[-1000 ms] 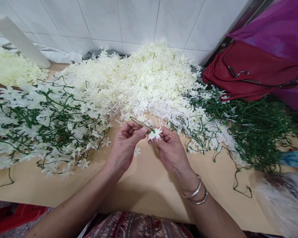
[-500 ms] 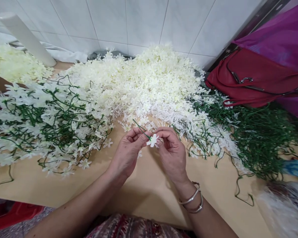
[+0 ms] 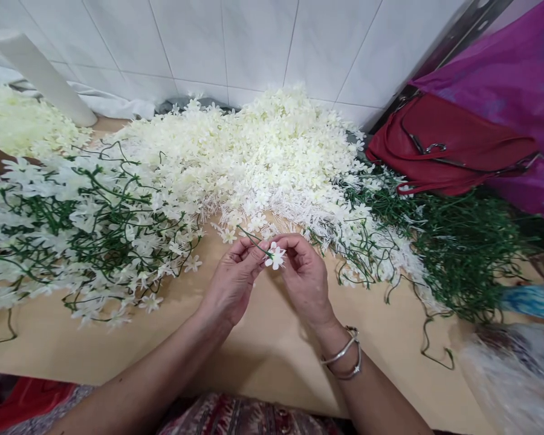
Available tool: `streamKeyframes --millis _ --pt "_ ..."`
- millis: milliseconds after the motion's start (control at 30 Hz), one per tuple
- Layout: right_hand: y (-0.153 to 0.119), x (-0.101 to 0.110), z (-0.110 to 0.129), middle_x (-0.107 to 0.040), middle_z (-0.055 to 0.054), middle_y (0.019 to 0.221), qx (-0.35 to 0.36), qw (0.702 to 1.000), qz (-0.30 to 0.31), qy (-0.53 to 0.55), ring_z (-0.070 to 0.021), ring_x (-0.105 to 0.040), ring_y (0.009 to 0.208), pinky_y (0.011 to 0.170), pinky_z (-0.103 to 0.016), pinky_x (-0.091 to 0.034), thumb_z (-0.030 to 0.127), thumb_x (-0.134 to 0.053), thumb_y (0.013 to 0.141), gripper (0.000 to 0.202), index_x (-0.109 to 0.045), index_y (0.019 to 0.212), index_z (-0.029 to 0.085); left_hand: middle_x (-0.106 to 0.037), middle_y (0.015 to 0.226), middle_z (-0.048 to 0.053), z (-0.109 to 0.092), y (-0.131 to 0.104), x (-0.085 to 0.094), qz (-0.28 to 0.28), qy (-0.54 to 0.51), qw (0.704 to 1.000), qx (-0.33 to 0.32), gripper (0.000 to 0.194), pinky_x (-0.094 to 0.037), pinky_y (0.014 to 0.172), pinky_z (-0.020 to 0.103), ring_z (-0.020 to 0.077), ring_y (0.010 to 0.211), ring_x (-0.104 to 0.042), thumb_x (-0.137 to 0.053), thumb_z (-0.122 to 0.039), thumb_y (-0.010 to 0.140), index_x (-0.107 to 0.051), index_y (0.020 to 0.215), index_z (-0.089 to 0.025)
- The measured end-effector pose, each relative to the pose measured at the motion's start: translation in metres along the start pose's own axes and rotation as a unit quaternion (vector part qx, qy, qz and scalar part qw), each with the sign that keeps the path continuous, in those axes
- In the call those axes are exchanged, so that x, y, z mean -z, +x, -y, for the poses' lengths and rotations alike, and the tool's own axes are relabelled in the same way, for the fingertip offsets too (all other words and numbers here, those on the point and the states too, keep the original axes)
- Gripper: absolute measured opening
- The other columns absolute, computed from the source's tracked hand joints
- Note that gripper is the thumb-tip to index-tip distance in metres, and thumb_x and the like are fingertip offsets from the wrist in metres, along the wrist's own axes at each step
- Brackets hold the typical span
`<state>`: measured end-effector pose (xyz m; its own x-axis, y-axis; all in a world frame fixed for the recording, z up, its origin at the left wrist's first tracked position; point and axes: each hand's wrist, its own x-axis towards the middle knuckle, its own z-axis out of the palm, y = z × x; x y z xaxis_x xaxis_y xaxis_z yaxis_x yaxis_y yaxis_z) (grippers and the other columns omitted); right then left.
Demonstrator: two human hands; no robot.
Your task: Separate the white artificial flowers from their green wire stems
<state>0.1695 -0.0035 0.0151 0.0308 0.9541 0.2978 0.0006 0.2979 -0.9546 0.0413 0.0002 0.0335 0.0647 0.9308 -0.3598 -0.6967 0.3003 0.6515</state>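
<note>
Near the middle of the view, my left hand (image 3: 233, 278) pinches a thin green stem (image 3: 249, 235) between thumb and fingers. A small white flower (image 3: 275, 256) sits at the stem's lower right end, between both hands. My right hand (image 3: 304, 279) is closed at the flower's right side, its fingertips against the petals. Behind the hands lies a large heap of loose white flowers (image 3: 272, 151). To the left is a pile of white flowers on green stems (image 3: 86, 223).
Bare green stems (image 3: 466, 254) are heaped on the right of the tan table (image 3: 263, 350), below a red handbag (image 3: 457, 142) and a purple bag (image 3: 503, 78). A white roll (image 3: 45, 78) leans at the back left. Clear plastic (image 3: 517, 374) lies at the lower right.
Both hands and the surroundings appear slightly further left in view. The flower has turned a little, showing more of its face, and my right fingers have come closer to my left.
</note>
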Motion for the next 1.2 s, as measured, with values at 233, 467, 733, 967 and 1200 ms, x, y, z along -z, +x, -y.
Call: streamKeyframes --millis 233,467,733,967,1200 --pt "0.001 0.002 0.009 -0.069 -0.005 0.109 0.026 0.999 -0.015 -0.026 -0.0209 -0.066 0.107 0.101 -0.038 -0.052 0.028 -0.072 0.097 0.009 -0.07 0.106 0.026 -0.073 0.079 -0.003 -0.011 -0.005 -0.007 0.019 0.019 1.0 -0.006 0.031 -0.049 0.073 0.016 0.0074 0.075 -0.062 -0.1 -0.033 0.063 -0.075 0.074 -0.017" --pt "0.001 -0.001 0.016 -0.076 -0.004 0.104 0.024 0.999 -0.03 0.023 -0.0198 -0.07 0.103 0.097 -0.037 -0.056 0.018 -0.073 0.094 0.009 -0.075 0.099 0.026 -0.072 0.077 -0.004 -0.008 -0.003 -0.003 0.032 0.059 0.997 -0.028 0.031 -0.05 0.078 0.021 0.0093 0.075 -0.061 -0.099 -0.039 0.062 -0.077 0.073 -0.021" --pt "0.011 0.023 0.026 -0.077 -0.003 0.098 0.073 0.994 -0.009 -0.077 -0.0174 -0.073 0.095 0.089 -0.032 -0.057 0.015 -0.071 0.095 0.01 -0.072 0.095 0.024 -0.069 0.134 0.005 -0.039 -0.005 0.02 0.041 0.326 0.916 -0.229 0.035 -0.054 0.099 0.031 0.0196 0.117 -0.066 -0.071 -0.028 0.095 -0.07 0.13 -0.03" --pt "0.015 0.034 0.039 -0.078 -0.003 0.095 0.181 0.967 0.093 -0.156 -0.0166 -0.072 0.094 0.087 -0.032 -0.057 0.011 -0.07 0.095 0.013 -0.074 0.098 0.024 -0.073 0.132 0.004 -0.066 -0.015 0.011 0.234 0.642 0.597 -0.42 0.025 -0.033 0.126 0.05 0.0239 0.139 -0.057 -0.059 -0.018 0.103 -0.069 0.124 -0.026" --pt "0.013 0.029 0.025 -0.075 0.001 0.09 0.031 0.992 0.121 0.037 -0.0148 -0.069 0.088 0.083 -0.03 -0.054 0.022 -0.083 0.087 0.01 -0.078 0.094 0.028 -0.071 0.076 0.0 -0.052 -0.016 0.018 0.219 0.548 0.764 -0.26 0.01 -0.05 0.064 0.023 0.0134 0.069 -0.066 -0.067 -0.027 0.099 -0.072 0.096 -0.019"
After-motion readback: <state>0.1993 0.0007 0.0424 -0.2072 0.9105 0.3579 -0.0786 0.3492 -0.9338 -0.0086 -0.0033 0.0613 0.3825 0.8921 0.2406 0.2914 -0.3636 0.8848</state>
